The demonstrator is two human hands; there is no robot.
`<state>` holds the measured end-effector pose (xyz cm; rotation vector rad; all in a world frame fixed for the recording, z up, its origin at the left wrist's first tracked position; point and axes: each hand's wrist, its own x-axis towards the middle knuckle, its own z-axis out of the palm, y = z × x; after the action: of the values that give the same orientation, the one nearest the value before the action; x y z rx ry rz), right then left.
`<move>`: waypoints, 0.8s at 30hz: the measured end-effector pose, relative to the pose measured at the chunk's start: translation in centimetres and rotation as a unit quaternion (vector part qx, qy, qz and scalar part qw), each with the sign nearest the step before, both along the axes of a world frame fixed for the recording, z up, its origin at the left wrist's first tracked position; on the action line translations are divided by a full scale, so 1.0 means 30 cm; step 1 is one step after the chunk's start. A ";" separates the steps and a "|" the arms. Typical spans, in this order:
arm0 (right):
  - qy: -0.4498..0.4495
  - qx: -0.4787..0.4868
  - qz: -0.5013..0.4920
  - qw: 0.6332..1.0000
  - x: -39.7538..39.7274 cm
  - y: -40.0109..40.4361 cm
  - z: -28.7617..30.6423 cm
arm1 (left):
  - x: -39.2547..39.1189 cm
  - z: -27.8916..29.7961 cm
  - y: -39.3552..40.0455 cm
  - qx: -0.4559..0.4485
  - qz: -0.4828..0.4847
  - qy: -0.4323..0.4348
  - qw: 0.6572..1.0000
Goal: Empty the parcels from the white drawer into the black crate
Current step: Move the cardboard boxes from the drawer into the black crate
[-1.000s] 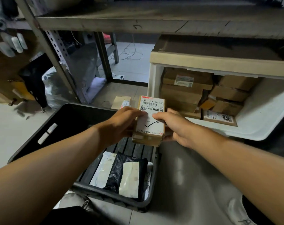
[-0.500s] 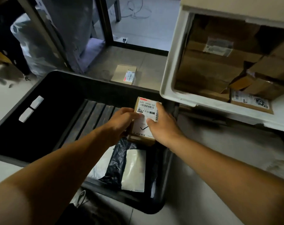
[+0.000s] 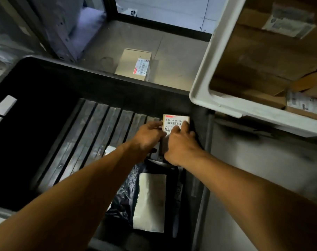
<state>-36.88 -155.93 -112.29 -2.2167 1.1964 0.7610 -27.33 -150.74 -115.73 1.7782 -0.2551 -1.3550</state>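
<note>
Nearest me, a black bag (image 3: 136, 200) already lies in the black crate (image 3: 117, 84); my left hand (image 3: 146, 137) and right hand (image 3: 181, 144) pinch a labelled box (image 3: 174, 121) onto its floor. At two o'clock, the white drawer (image 3: 206, 73) holds more boxes.

Crate (image 3: 117, 82) left half free; drawer (image 3: 204, 69) overhangs right.
</note>
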 end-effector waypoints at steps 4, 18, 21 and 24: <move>0.086 -0.065 0.141 0.984 0.011 -0.024 -0.002 | -0.002 -0.016 0.009 -0.029 -0.022 0.020 0.999; 0.082 -0.179 0.316 0.928 -0.106 0.016 0.124 | -0.041 0.108 0.013 0.068 -0.278 -0.293 0.912; 0.005 -0.191 0.313 0.930 -0.177 0.030 0.185 | -0.040 0.206 0.066 0.114 -0.405 -0.443 0.792; -0.028 -0.183 0.293 0.938 -0.250 0.044 0.262 | -0.056 0.312 0.114 0.168 -0.463 -0.510 0.705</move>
<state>-44.37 -154.62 -104.44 -2.9444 0.6770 0.7240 -29.00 -147.31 -106.36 2.7425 -1.8084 -0.8050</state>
